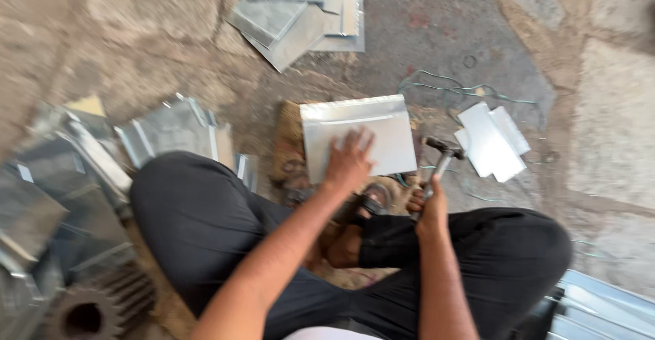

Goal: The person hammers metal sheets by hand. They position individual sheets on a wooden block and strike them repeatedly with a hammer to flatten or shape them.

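Left hand: the left hand point(349, 159) lies flat on a metal sheet point(358, 135), fingers point(361, 141) spread and pressing down on its near edge.
Right hand: the right hand point(431, 210) is wrapped around the handle of a hammer point(442, 157), fingers closed tight on it; the hammer head points up and away, just off the sheet's right edge.
Metal sheet: a bent rectangular piece, resting on a worn block point(292, 150) on the floor point(443, 26), in front of the person's crossed legs.
Legs: black trousers point(198, 217), a sandalled foot point(372, 200) tucked just under the sheet's near edge.
Around: a stack of cut sheets point(300, 9) at the far side of the floor, two small pieces point(491, 142) to the right of the hammer, more folded sheets point(174, 128) to the left, a toothed gear wheel point(89, 313) at the near left corner, thin green wire point(457, 89) beyond the hammer.
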